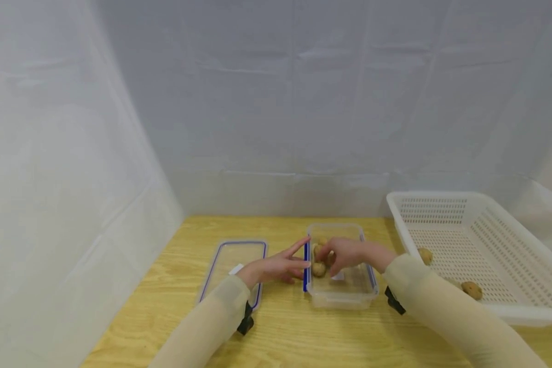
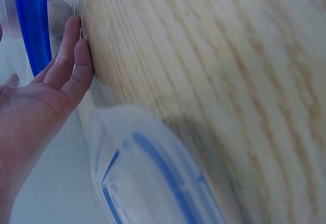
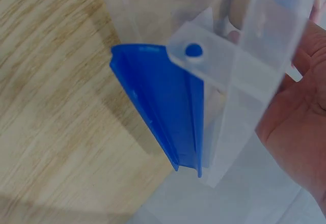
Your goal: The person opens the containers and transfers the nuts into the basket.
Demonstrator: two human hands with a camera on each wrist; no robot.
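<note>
Your right hand (image 1: 345, 255) reached down into the clear box (image 1: 345, 299) from its right side, fingers curled around a potato (image 1: 319, 269) near the box's left wall. The potato was small and roundish, so I could not tell which way its long axis pointed. A second potato (image 1: 318, 250) lay just beyond your fingers, toward the far end of the box, and there may have been more under your hand, hidden from view. The box stood open on the wooden table (image 1: 285, 327) with its long axis running away from you. A blue latch (image 3: 163, 107) hung down on its outer wall, seen close in the right wrist view, with your palm showing through the clear plastic beside it.

Your left hand (image 1: 276, 267) rested just left of the box, fingers (image 2: 69, 56) straight and relaxed, their tips touching the box's left wall. It held nothing. Under and behind your left wrist lay the box's lid (image 1: 232, 268), flat on the table, clear with a blue rim, its long axis also running away from you.

To the right of your right forearm stood a white slotted basket (image 1: 524, 306). Two more potatoes lay in it near its front left edge, one (image 1: 425, 255) close to your sleeve and one (image 1: 472, 290) nearer to you.
</note>
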